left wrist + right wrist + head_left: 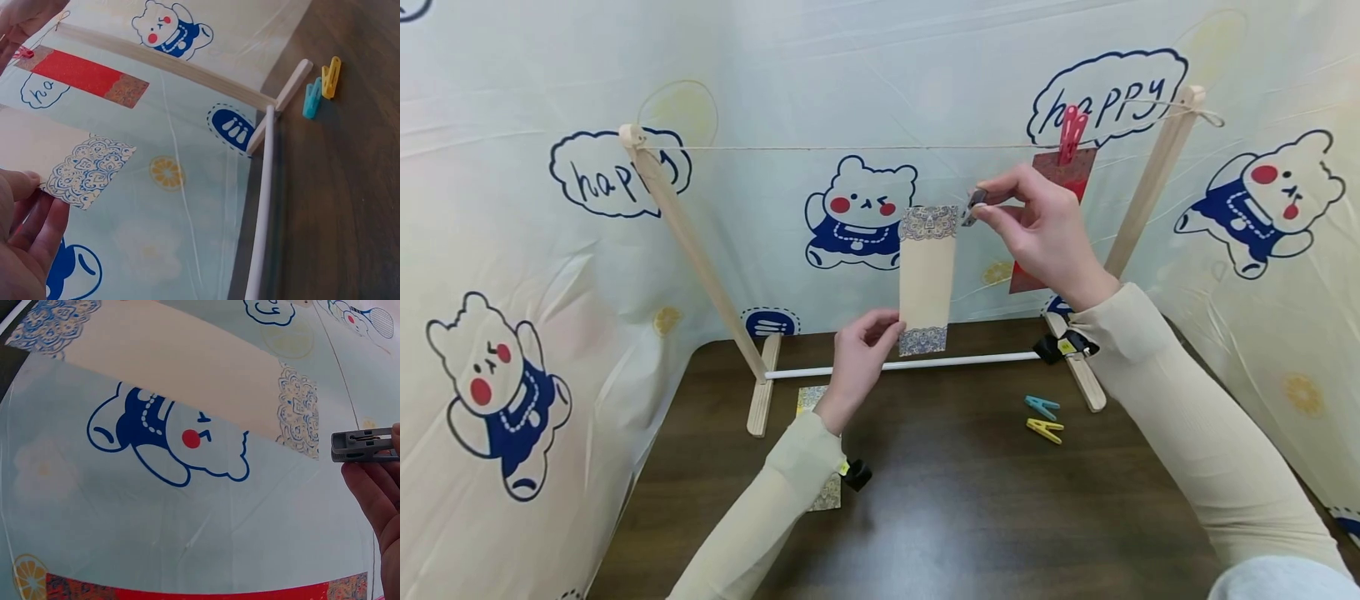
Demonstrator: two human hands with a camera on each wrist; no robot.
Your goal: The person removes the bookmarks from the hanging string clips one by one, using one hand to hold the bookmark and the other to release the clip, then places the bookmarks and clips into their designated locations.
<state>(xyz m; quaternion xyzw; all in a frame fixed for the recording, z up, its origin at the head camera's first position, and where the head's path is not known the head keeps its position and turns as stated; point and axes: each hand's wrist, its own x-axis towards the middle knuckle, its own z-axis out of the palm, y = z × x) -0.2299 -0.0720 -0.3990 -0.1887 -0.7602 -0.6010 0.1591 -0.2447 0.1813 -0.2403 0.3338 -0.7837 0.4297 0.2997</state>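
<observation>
My left hand [865, 354] pinches the lower left edge of a cream paper strip [927, 283] with blue lace-patterned ends. The strip stands upright in the air, its top below the string [820, 148]. Between thumb and fingertips, my right hand [1045, 229] holds a grey clothespin [974, 206], just right of the strip's top corner and apart from it. In the right wrist view the grey clothespin [362, 445] points toward the strip's patterned end. Behind the right hand, a red strip [87, 75] hangs from the string by a red clothespin [1072, 133].
The string runs between two wooden posts [700, 258] joined low down by a white rod [910, 364]. A blue clothespin [1042, 407] and a yellow one [1045, 430] lie on the dark table [955, 500]. Another patterned strip [827, 496] lies partly under the left forearm.
</observation>
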